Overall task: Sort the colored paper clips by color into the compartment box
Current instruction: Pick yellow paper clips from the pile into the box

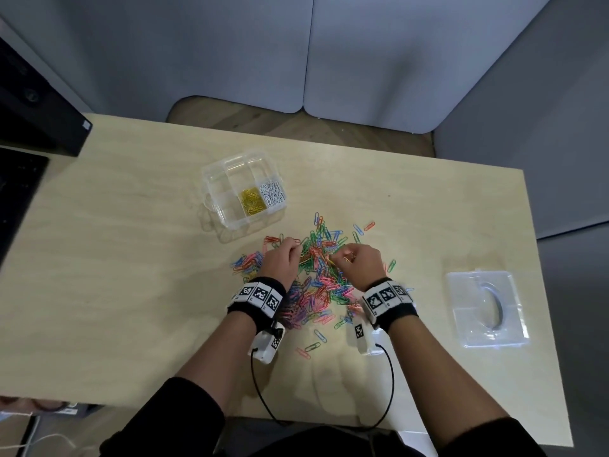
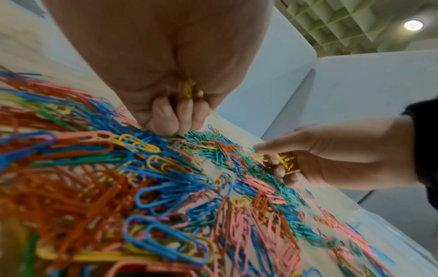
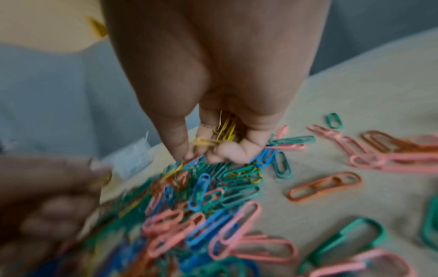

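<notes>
Wrist views: each hand (image 2: 175, 105) (image 3: 220, 138) grips yellow clips (image 3: 225, 129) over the pile (image 1: 316, 275).

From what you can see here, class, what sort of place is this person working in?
Probably an office or study booth. A pale wooden desk stands between grey partition panels, the left wrist view shows a gridded ceiling with a recessed light, and dark equipment sits at the desk's far left corner.

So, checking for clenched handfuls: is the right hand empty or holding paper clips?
Holding. The right hand has its fingers curled round a bunch of yellow paper clips above the mixed coloured pile.
</notes>
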`<action>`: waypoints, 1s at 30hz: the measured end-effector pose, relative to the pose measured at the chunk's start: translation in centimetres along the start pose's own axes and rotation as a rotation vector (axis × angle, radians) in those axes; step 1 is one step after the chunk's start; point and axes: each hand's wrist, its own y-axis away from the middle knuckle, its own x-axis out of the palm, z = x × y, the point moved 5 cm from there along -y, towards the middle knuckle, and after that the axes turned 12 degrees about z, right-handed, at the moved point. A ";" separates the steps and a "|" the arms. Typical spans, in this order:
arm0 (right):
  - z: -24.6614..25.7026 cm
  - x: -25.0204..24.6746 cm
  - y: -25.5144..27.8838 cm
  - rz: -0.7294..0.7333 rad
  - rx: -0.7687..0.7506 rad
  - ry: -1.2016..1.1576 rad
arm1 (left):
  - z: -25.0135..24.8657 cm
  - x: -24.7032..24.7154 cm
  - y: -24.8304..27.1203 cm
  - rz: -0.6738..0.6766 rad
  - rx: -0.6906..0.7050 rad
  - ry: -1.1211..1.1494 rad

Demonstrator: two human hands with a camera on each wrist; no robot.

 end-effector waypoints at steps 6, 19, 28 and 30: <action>-0.3 0.5 0.1 0.167 0.007 -0.499 | 1.8 -1.0 0.7 0.010 -0.114 0.208; 2.1 2.2 0.1 0.126 -0.136 0.235 | 0.6 -1.2 1.5 -0.006 -0.114 -0.087; 1.6 1.1 0.4 0.040 -0.072 0.217 | -0.5 -0.6 0.4 0.045 -0.086 -0.095; 1.5 1.0 0.4 -0.002 -0.033 0.187 | -0.4 -1.0 0.6 0.029 -0.066 -0.052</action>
